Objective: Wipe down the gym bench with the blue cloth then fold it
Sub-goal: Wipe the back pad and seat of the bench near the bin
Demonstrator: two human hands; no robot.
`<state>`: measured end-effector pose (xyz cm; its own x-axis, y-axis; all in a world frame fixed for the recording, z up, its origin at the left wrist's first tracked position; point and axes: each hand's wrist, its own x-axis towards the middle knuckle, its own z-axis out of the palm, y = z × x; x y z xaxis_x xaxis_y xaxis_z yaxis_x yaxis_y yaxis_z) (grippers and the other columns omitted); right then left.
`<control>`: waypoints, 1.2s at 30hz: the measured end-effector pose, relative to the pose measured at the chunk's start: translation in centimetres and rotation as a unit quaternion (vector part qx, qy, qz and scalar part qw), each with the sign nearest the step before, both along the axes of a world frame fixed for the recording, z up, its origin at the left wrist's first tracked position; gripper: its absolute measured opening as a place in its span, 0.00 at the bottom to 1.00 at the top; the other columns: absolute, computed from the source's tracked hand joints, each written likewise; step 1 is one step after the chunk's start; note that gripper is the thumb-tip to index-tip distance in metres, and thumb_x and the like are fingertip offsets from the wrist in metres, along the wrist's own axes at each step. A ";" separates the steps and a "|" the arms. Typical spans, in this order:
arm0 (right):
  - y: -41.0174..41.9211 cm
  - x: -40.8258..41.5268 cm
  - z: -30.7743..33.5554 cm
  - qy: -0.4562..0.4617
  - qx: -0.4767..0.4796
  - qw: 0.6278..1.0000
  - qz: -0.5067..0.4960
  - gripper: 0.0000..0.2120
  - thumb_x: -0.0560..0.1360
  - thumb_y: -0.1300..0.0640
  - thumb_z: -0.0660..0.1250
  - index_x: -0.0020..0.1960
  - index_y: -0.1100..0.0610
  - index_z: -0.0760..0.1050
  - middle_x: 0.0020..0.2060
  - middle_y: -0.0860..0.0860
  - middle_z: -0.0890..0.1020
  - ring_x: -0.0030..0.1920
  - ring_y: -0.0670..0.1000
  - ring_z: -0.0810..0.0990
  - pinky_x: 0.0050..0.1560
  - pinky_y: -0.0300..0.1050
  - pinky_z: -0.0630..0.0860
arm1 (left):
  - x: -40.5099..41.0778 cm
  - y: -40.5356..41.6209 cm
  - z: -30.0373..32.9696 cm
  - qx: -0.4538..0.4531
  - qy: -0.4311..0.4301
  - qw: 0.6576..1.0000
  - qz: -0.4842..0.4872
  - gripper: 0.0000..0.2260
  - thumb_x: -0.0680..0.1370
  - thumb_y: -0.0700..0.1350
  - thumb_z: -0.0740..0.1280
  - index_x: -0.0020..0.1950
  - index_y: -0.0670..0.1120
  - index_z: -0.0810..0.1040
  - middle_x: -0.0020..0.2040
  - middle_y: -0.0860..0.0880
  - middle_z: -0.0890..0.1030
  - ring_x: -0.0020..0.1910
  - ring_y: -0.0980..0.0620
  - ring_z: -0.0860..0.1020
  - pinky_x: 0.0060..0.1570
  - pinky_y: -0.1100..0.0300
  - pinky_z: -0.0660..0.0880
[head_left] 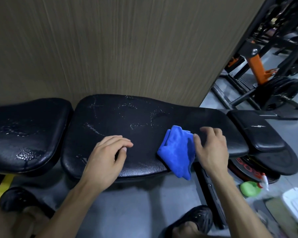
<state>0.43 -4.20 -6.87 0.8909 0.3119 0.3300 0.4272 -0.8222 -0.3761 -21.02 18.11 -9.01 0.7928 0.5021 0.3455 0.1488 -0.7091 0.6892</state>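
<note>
Cloth on the wet bench pad

Cloth [176, 152], blue and bunched, lies on the black padded surface [127, 121] toward its right end, one corner hanging over the near edge; the right hand [211, 148] has its thumb on the cloth's right side, fingers curled loosely above the pad, though whether it grasps the cloth I cannot tell; the left hand [107, 155] rests on the pad well left of the cloth, fingers relaxed, holding nothing. Droplets and wet streaks speckle the pad and the seat pad [26, 133] to its left. A white lightning-bolt mark [258, 126] shows on the small pad at the right; red lettering on a weight plate [244, 164] beneath is partly hidden and unreadable. A green-based spray bottle [253, 187] stands on the floor.
</note>
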 end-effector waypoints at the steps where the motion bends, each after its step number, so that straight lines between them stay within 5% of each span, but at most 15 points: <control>1: 0.4 -0.8 -0.3 -0.011 -0.004 0.999 0.048 0.19 0.79 0.46 0.63 0.66 0.53 0.74 0.64 0.53 0.73 0.63 0.58 0.73 0.59 0.53 0.73 | 0.3 -0.1 -0.1 0.001 0.005 1.000 -0.003 0.11 0.79 0.43 0.62 0.53 0.52 0.84 0.54 0.62 0.82 0.64 0.57 0.76 0.65 0.51 0.73; 4: 2.4 -2.8 -2.4 0.050 -0.107 0.981 0.154 0.32 0.80 0.42 0.50 0.78 0.57 0.61 0.79 0.57 0.59 0.79 0.58 0.56 0.77 0.55 0.56 | 1.1 -0.5 -0.4 0.016 0.025 0.999 -0.019 0.11 0.79 0.44 0.62 0.53 0.52 0.83 0.54 0.63 0.82 0.65 0.58 0.75 0.65 0.57 0.70; 7: 3.2 -2.0 -3.3 0.070 -0.199 0.961 0.177 0.37 0.76 0.44 0.36 0.81 0.60 0.50 0.81 0.59 0.51 0.81 0.59 0.47 0.79 0.55 0.46 | 1.3 -0.7 -0.7 0.019 0.028 0.999 -0.025 0.10 0.79 0.45 0.63 0.54 0.53 0.83 0.54 0.63 0.82 0.64 0.58 0.75 0.65 0.62 0.67; 13: 5.2 4.8 -2.4 0.116 -0.201 0.972 0.031 0.33 0.78 0.48 0.41 0.78 0.63 0.56 0.78 0.64 0.58 0.78 0.63 0.55 0.75 0.61 0.55 | 1.3 0.0 -0.9 0.020 0.020 1.000 -0.005 0.10 0.79 0.44 0.63 0.53 0.52 0.84 0.53 0.62 0.82 0.64 0.59 0.75 0.65 0.60 0.68; 15: 7.7 3.0 -2.6 0.153 -0.202 0.967 0.002 0.33 0.82 0.43 0.44 0.81 0.61 0.48 0.80 0.63 0.51 0.80 0.64 0.47 0.78 0.62 0.45 | 1.2 0.3 -1.0 0.028 0.025 0.999 0.004 0.10 0.79 0.43 0.64 0.54 0.51 0.84 0.54 0.62 0.82 0.64 0.59 0.75 0.65 0.63 0.67; 18: 10.4 -3.5 -2.6 0.120 -0.208 0.965 0.107 0.47 0.74 0.25 0.41 0.82 0.55 0.44 0.80 0.62 0.43 0.80 0.63 0.38 0.76 0.60 0.34 | 1.6 0.8 -1.4 0.051 0.041 0.998 0.012 0.10 0.78 0.43 0.65 0.55 0.51 0.84 0.54 0.61 0.83 0.64 0.57 0.75 0.64 0.64 0.66; 22: 7.8 -3.8 -2.5 0.050 -0.225 0.943 0.242 0.43 0.73 0.30 0.39 0.82 0.51 0.49 0.81 0.55 0.48 0.81 0.58 0.45 0.79 0.57 0.43 | 2.0 1.8 -1.6 0.078 0.060 0.995 0.015 0.11 0.77 0.44 0.65 0.56 0.51 0.84 0.56 0.60 0.83 0.66 0.56 0.74 0.65 0.63 0.65; 26: 4.0 7.0 -2.3 0.098 -0.224 0.966 0.089 0.47 0.66 0.34 0.37 0.80 0.55 0.55 0.81 0.58 0.54 0.78 0.64 0.55 0.76 0.60 0.55 | 1.7 2.3 -1.5 0.070 0.067 0.995 0.018 0.12 0.78 0.45 0.64 0.58 0.52 0.83 0.57 0.61 0.82 0.67 0.57 0.73 0.67 0.63 0.64; 30: 7.3 9.0 -2.5 0.130 -0.189 0.973 0.012 0.49 0.67 0.32 0.39 0.80 0.59 0.55 0.80 0.60 0.56 0.77 0.65 0.53 0.77 0.60 0.49 | 0.9 3.4 -1.6 0.068 0.075 0.994 0.035 0.12 0.79 0.46 0.63 0.59 0.52 0.82 0.58 0.62 0.81 0.68 0.57 0.72 0.67 0.56 0.68; 32: 11.4 5.0 -2.8 0.098 -0.212 0.970 0.063 0.48 0.69 0.31 0.41 0.81 0.58 0.52 0.80 0.59 0.54 0.79 0.63 0.49 0.78 0.58 0.45 | 0.8 3.8 -1.5 0.073 0.079 0.993 0.045 0.13 0.79 0.46 0.62 0.60 0.52 0.82 0.58 0.61 0.81 0.68 0.56 0.72 0.66 0.56 0.68; 36: 14.7 -4.0 -3.0 0.055 -0.183 0.926 0.325 0.45 0.69 0.36 0.43 0.81 0.56 0.52 0.81 0.54 0.53 0.81 0.58 0.45 0.79 0.55 0.44 | 1.4 3.9 -1.3 0.079 0.078 0.992 0.052 0.13 0.78 0.45 0.63 0.61 0.51 0.81 0.59 0.59 0.81 0.68 0.53 0.73 0.66 0.49 0.71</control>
<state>-3.52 10.48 -9.87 0.4977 0.8672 0.0144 0.8523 -0.4859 -0.1933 -19.65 22.00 -10.33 0.7899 0.5330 0.3032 0.3226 -0.7817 0.5337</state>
